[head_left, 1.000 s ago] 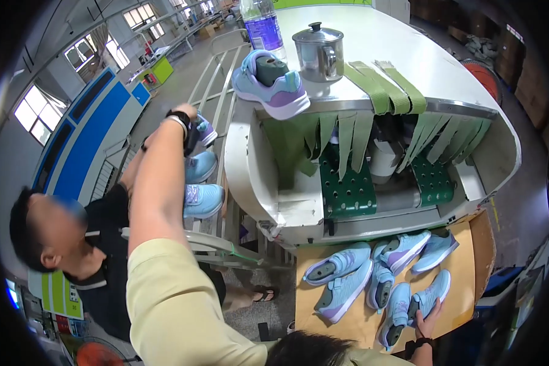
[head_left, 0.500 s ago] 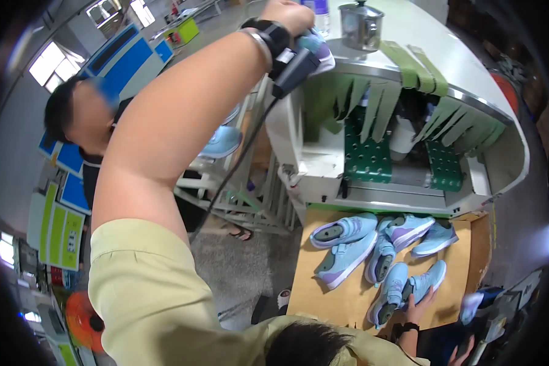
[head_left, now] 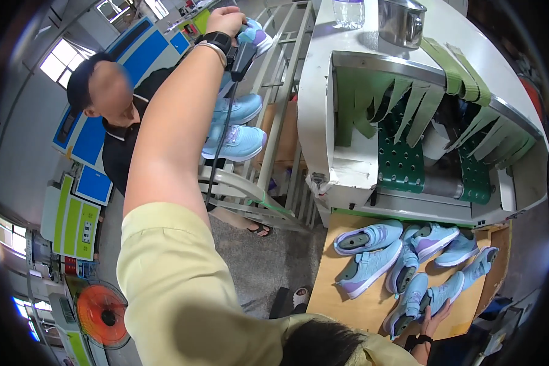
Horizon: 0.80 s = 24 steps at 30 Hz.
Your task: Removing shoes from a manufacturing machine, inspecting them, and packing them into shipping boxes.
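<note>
Diagonally, a blue shoe (head_left: 447,292) lies toe up-right against the right hand (head_left: 436,318), grip unclear; the left hand (head_left: 227,22) clamps a sneaker (head_left: 258,38).

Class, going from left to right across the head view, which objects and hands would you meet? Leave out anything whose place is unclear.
Orange fan → left hand → the blue-and-lilac sneaker it holds → clear bottle → steel mug → right hand → rightmost blue sneaker.
</note>
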Motion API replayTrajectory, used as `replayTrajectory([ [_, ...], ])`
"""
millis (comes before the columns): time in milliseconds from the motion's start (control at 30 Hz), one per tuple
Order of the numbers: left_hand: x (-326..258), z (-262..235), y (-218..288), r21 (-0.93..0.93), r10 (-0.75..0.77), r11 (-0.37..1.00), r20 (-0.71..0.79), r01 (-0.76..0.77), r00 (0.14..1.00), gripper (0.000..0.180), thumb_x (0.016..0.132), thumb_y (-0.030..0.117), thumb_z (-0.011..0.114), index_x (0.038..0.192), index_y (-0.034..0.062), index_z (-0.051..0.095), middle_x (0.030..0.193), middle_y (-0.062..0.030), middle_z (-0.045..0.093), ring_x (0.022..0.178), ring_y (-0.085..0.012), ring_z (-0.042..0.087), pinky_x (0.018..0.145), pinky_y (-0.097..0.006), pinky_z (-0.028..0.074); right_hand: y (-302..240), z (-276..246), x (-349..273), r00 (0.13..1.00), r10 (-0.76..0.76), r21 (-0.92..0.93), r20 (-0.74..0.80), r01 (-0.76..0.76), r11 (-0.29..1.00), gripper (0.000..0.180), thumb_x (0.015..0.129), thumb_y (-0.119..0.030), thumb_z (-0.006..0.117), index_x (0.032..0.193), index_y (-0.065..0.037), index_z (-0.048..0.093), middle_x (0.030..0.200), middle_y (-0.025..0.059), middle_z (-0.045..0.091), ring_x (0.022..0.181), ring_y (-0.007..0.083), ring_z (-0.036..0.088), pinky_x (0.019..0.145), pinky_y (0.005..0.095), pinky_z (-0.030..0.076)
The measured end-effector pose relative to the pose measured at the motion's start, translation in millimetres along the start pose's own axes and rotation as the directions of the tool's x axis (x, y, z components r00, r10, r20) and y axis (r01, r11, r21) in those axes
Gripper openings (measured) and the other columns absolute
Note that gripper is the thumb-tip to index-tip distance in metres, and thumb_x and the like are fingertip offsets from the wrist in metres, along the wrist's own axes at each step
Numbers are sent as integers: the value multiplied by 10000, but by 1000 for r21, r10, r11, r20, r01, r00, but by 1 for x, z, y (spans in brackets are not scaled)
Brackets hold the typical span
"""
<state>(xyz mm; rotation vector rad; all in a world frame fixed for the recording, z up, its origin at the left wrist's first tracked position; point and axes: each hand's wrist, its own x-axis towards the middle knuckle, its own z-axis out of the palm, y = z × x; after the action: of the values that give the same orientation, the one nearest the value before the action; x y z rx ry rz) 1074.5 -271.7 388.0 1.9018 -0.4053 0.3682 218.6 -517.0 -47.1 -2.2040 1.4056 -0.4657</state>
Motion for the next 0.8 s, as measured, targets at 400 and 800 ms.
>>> replayTrajectory([
  [400, 9, -49, -101, 385, -159, 901, 722, -199, 674, 428, 632, -101, 650, 1027, 42, 566, 1193, -74, 611, 1170, -203, 521, 1000, -304, 395, 0, -6, -4, 1000, 5, -49, 17, -4, 999, 774, 856, -157, 645, 1513, -61, 248, 1553, 240, 167, 1443, 397, 161, 1173, 475, 143],
  [800, -3, -61, -91, 248, -159, 967, 754, -52, 637, 507, 595, -178, 609, 1022, 84, 532, 1188, -28, 572, 1122, -137, 507, 963, -274, 400, 4, 3, 1, 1000, 17, -34, -14, -18, 999, 785, 826, -71, 648, 1506, -61, 255, 1542, 238, 174, 1434, 398, 184, 1172, 451, 161],
])
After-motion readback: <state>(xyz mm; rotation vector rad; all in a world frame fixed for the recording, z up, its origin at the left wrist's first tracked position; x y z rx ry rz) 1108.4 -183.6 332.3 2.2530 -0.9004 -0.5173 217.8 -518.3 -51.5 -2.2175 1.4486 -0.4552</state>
